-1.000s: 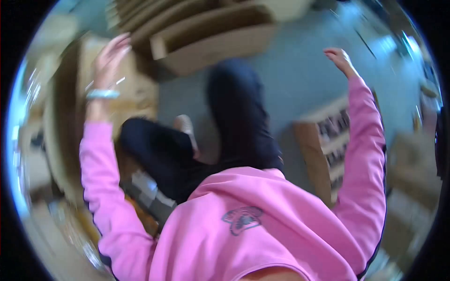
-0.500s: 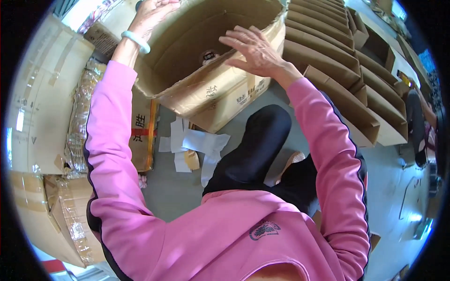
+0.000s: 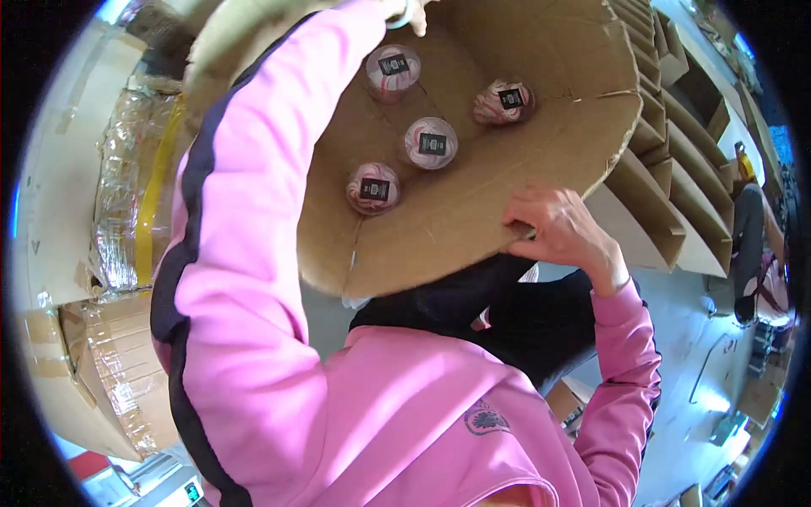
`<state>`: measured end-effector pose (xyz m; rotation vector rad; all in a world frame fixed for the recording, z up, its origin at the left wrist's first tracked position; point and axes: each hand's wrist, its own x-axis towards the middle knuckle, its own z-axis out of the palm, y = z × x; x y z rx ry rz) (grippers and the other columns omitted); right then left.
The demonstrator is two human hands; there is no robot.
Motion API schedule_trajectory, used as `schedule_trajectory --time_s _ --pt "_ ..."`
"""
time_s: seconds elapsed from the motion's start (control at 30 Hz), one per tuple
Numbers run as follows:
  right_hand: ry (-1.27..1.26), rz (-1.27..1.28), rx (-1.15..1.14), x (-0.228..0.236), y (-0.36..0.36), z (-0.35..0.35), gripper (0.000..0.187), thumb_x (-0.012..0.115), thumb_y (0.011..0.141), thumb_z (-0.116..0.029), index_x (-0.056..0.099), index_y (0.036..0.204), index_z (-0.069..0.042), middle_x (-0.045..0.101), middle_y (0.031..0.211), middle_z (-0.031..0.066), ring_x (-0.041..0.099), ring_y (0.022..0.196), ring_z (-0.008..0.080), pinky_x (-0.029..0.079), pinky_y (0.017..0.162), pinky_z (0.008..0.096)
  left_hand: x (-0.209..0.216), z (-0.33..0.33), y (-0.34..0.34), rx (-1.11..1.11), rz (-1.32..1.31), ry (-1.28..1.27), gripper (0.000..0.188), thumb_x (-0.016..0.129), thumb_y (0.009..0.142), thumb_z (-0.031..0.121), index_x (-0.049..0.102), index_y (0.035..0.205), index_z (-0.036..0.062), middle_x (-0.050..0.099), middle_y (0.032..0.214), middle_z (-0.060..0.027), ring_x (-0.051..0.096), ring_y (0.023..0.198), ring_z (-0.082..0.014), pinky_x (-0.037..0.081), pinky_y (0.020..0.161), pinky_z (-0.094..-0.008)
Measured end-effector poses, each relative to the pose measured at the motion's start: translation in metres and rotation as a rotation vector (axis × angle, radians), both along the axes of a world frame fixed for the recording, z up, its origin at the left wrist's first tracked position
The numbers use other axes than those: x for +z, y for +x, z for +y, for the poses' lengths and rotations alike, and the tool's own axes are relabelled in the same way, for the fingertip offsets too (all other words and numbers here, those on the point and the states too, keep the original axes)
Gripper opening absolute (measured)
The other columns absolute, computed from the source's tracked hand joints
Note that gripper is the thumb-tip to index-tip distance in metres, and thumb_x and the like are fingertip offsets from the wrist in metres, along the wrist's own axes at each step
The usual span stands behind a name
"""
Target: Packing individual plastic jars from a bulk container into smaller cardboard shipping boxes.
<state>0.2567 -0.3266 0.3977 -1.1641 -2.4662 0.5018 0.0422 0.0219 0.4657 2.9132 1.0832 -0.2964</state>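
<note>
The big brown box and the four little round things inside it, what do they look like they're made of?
The box looks like plain corrugated cardboard: matte brown, with fold creases and a raw cut edge where the right hand grips it. The four round items seem wrapped in glossy clear film over pink-and-white swirls, each with a dark label; what is inside cannot be told.

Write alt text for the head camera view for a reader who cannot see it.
A person in a pink hoodie holds a large open cardboard box, the right hand gripping its near edge and the left arm reaching over its top. Four round pink-and-white wrapped items with dark labels lie inside; rows of empty folded cartons stand behind.
</note>
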Motion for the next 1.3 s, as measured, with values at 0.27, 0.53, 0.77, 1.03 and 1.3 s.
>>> schedule_trajectory --time_s 0.27,0.53,0.77,1.03,1.3 --pt "-0.118 0.051 0.059 0.008 -0.016 -0.030 0.032 0.086 0.064 -0.025 0.064 0.081 -0.009 0.060 0.081 0.0056 0.060 0.082 0.0301 0.049 0.065 0.0424 -0.213 -0.080 -0.002 -0.307 0.227 -0.371 0.094 0.082 0.079 0.033 0.032 0.157 0.0217 0.027 0.165 -0.0139 0.036 0.147 -0.0371 0.042 0.111 -0.0532" --pt "-0.177 0.134 0.048 0.000 -0.019 -0.032 0.036 0.087 0.064 -0.029 0.064 0.082 -0.009 0.059 0.080 0.0032 0.060 0.083 0.0274 0.049 0.066 0.0412 -0.293 -0.163 -0.010 -0.383 0.420 0.194 0.072 0.059 0.094 0.047 0.026 0.157 0.0431 0.007 0.170 -0.0066 0.007 0.155 -0.0376 0.023 0.099 -0.0852" --pt "-0.170 0.129 0.035 0.003 -0.024 -0.032 0.037 0.086 0.065 -0.032 0.063 0.084 -0.009 0.058 0.081 0.0034 0.059 0.084 0.0277 0.049 0.068 0.0413 -0.288 -0.169 -0.013 -0.260 0.524 0.040 0.084 0.063 0.091 0.051 0.017 0.161 0.0416 0.000 0.172 -0.0056 0.001 0.156 -0.0385 0.021 0.101 -0.0838" --pt "-0.121 0.155 0.055 -0.003 -0.033 -0.023 0.035 0.084 0.067 -0.032 0.061 0.082 -0.010 0.058 0.083 0.0040 0.059 0.086 0.0286 0.050 0.069 0.0419 -0.232 -0.141 -0.032 -0.050 0.425 0.057 0.082 0.074 0.078 0.054 0.039 0.152 0.0409 0.024 0.165 -0.0113 0.025 0.151 -0.0358 0.035 0.096 -0.0773" --pt "0.297 0.123 -0.097 -0.026 -0.070 -0.002 0.040 0.079 0.066 -0.043 0.059 0.076 -0.011 0.057 0.083 0.0039 0.060 0.088 0.0253 0.047 0.081 0.0408 -0.034 -0.034 -0.073 -0.022 -0.535 -0.131 0.085 0.084 0.068 0.033 0.050 0.142 0.0076 0.058 0.134 -0.0199 0.058 0.121 -0.0352 0.048 0.105 -0.0446"
